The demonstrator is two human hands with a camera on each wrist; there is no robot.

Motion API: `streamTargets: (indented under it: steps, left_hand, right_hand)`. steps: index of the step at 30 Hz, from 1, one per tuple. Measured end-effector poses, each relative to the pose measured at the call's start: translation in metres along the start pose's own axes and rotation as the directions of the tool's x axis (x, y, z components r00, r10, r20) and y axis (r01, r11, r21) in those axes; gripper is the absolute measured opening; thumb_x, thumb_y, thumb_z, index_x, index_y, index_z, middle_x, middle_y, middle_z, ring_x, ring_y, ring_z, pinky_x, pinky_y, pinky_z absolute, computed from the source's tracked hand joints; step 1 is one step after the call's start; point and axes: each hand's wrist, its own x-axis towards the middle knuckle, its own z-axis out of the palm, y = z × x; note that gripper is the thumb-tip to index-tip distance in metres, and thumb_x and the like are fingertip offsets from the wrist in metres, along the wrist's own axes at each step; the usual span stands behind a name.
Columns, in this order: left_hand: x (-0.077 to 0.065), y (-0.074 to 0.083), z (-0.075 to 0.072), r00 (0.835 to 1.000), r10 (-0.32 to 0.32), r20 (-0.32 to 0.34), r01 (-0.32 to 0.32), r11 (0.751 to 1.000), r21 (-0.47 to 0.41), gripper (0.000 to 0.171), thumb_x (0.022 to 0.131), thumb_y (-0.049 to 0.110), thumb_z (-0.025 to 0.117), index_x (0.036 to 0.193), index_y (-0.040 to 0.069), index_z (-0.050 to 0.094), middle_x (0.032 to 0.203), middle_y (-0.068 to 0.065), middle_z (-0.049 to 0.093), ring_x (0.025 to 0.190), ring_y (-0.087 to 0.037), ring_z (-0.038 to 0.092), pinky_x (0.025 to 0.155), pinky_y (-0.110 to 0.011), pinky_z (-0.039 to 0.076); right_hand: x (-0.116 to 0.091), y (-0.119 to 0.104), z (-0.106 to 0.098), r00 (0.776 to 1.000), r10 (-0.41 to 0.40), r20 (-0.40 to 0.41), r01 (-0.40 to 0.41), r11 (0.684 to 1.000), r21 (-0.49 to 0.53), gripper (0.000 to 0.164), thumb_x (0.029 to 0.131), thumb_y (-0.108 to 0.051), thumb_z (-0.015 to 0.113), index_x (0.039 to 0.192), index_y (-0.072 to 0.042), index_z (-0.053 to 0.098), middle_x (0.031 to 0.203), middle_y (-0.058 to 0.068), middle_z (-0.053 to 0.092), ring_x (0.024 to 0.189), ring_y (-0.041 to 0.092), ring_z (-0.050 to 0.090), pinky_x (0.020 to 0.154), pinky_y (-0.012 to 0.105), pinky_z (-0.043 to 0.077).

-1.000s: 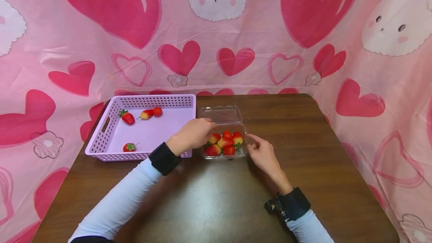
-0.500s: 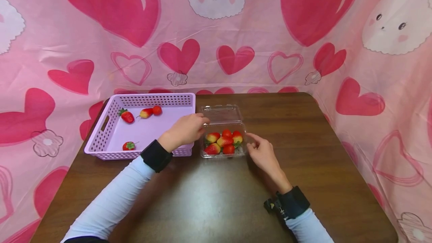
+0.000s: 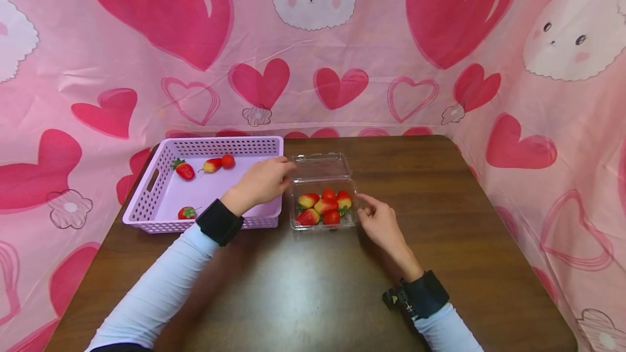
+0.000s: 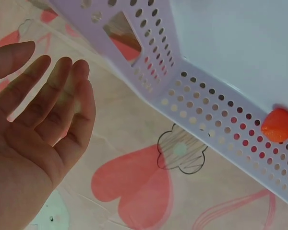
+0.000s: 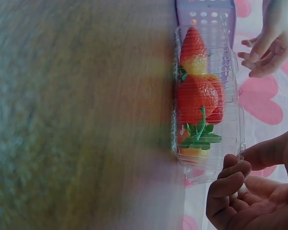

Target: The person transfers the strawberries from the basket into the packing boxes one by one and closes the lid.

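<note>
A clear plastic clamshell box (image 3: 320,166) lies on the table with its lid folded back. Several red-and-yellow strawberries (image 3: 326,206) are bunched in its base. My right hand (image 3: 383,224) pinches the box's right rim between thumb and curled fingers, as the right wrist view shows up close. Between the box and a lilac basket (image 3: 168,194), my left hand (image 3: 261,183) hovers above the basket's right side. The left wrist view shows that hand (image 4: 43,120) with an empty palm and loosely bent fingers. Inside the basket are several more strawberries (image 3: 183,169).
The brown wooden table (image 3: 303,297) carries the basket at the back left and the box at the back middle. A pink heart-patterned cloth (image 3: 342,42) hangs behind and at both sides of the table.
My left hand has drawn away from over the box, leftward and slightly back, to above the basket's right side. My right hand has stayed at the box's rim.
</note>
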Motion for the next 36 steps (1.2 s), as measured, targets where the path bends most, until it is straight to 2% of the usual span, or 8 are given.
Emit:
streamTargets:
  steps: [7,14,20,26,31,36]
  left_hand:
    - [0.000,-0.010,-0.005,0.999,-0.042,-0.002,0.042,0.999,0.005,0.027,0.096,0.010,0.074,0.122,0.003,0.074,0.106,-0.015,0.072,0.097,-0.032,0.070,0.087,-0.049,0.057]
    - [-0.001,-0.020,-0.009,0.999,-0.052,-0.007,0.052,0.999,0.015,0.028,0.095,0.008,0.073,0.123,0.004,0.074,0.110,-0.017,0.072,0.104,-0.037,0.069,0.091,-0.051,0.056]
    - [-0.002,-0.032,-0.011,0.994,-0.107,-0.024,0.109,0.992,0.063,0.027,0.095,0.010,0.073,0.121,0.004,0.075,0.114,-0.016,0.073,0.108,-0.038,0.070,0.088,-0.053,0.058]
    - [-0.007,-0.044,-0.015,0.985,-0.162,-0.062,0.169,0.976,0.137,0.023,0.096,0.009,0.070,0.118,0.005,0.075,0.107,-0.017,0.071,0.103,-0.041,0.070,0.078,-0.058,0.058]
    - [-0.007,-0.053,-0.017,0.979,-0.190,-0.068,0.198,0.971,0.135,0.022,0.096,0.009,0.068,0.117,0.004,0.074,0.104,-0.018,0.069,0.103,-0.043,0.069,0.077,-0.061,0.057]
    - [-0.006,-0.064,-0.017,0.974,-0.216,-0.070,0.223,0.967,0.121,0.023,0.096,0.008,0.068,0.118,0.004,0.074,0.108,-0.020,0.071,0.105,-0.045,0.069,0.079,-0.064,0.055]
  right_hand:
    - [0.001,0.000,0.000,1.000,0.003,-0.005,-0.003,1.000,-0.002,0.041,0.099,-0.008,0.063,0.140,-0.005,0.065,0.075,0.006,0.057,0.060,0.021,0.049,0.055,0.031,0.043]
    - [0.001,0.001,0.001,1.000,-0.002,-0.008,0.002,1.000,-0.003,0.041,0.100,-0.008,0.063,0.141,-0.006,0.066,0.075,0.005,0.057,0.059,0.020,0.048,0.054,0.031,0.042]
    - [0.000,0.001,0.001,1.000,-0.008,-0.011,0.008,1.000,-0.012,0.041,0.100,-0.009,0.064,0.141,-0.006,0.066,0.074,0.005,0.056,0.059,0.020,0.048,0.054,0.031,0.041]
    - [0.000,0.002,0.001,1.000,-0.011,-0.009,0.011,1.000,-0.008,0.041,0.100,-0.009,0.063,0.141,-0.006,0.066,0.074,0.005,0.055,0.059,0.021,0.047,0.054,0.031,0.042]
    - [0.000,0.003,0.001,1.000,-0.017,-0.007,0.016,1.000,-0.014,0.041,0.100,-0.008,0.063,0.141,-0.005,0.065,0.074,0.005,0.055,0.059,0.020,0.047,0.053,0.031,0.041]
    - [0.001,0.003,0.001,1.000,-0.017,-0.009,0.016,1.000,-0.018,0.042,0.100,-0.008,0.063,0.142,-0.006,0.065,0.074,0.005,0.055,0.058,0.020,0.047,0.053,0.031,0.041]
